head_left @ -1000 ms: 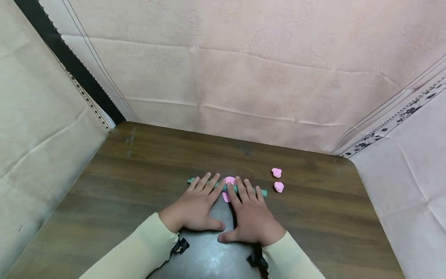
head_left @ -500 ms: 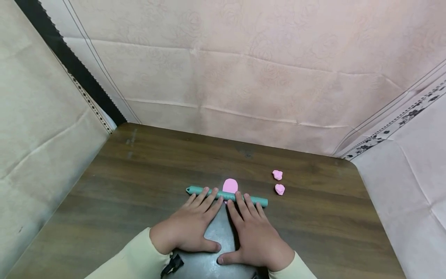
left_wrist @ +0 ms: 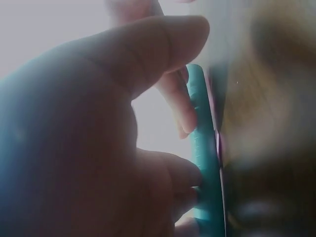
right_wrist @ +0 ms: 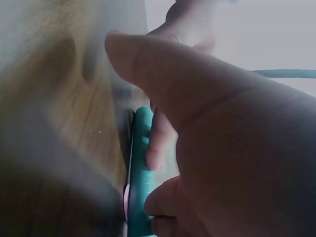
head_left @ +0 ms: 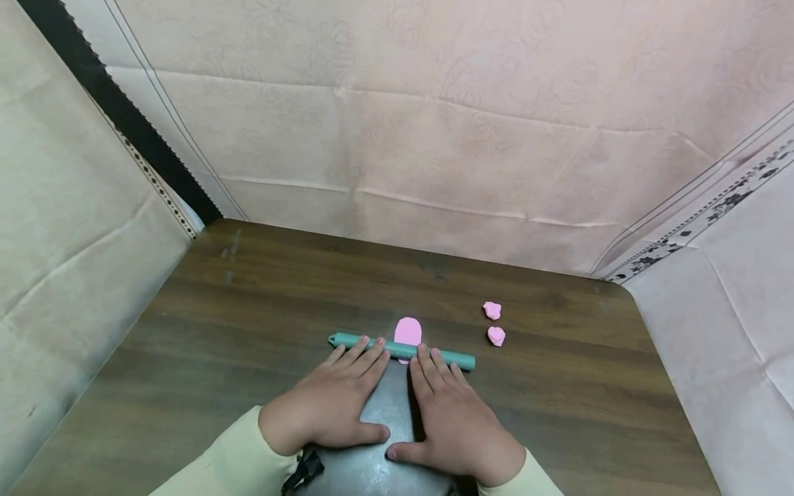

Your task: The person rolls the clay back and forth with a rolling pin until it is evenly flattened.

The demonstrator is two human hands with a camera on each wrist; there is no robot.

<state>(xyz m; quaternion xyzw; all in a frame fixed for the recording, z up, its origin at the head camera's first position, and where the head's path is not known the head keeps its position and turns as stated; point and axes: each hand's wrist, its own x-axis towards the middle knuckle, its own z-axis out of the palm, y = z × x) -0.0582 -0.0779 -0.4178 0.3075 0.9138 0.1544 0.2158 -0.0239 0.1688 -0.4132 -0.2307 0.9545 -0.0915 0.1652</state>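
A teal rolling pin (head_left: 402, 350) lies crosswise over a flattened pink piece of clay (head_left: 408, 331). Most of the pink piece shows beyond the pin, and a thin edge peeks out on the near side. My left hand (head_left: 338, 403) rests its straight fingertips on the pin's left half, thumb spread inward. On the right half, the fingers of my right hand (head_left: 455, 420) lie the same way, palm down. Both wrist views show the pin (left_wrist: 206, 153) under the fingertips, low over the table, with a pink edge beneath it.
Two small pink clay lumps (head_left: 493, 311) sit to the right, past the pin's end. The wooden table (head_left: 279, 275) has pale cloth (head_left: 434, 138) hanging behind it and at both sides. Grey sheen (head_left: 378, 475) shows between my forearms.
Both hands have drawn back toward my body, rolling the pin nearer over the pink clay. More of the clay now shows beyond the pin. In the last half second they barely moved.
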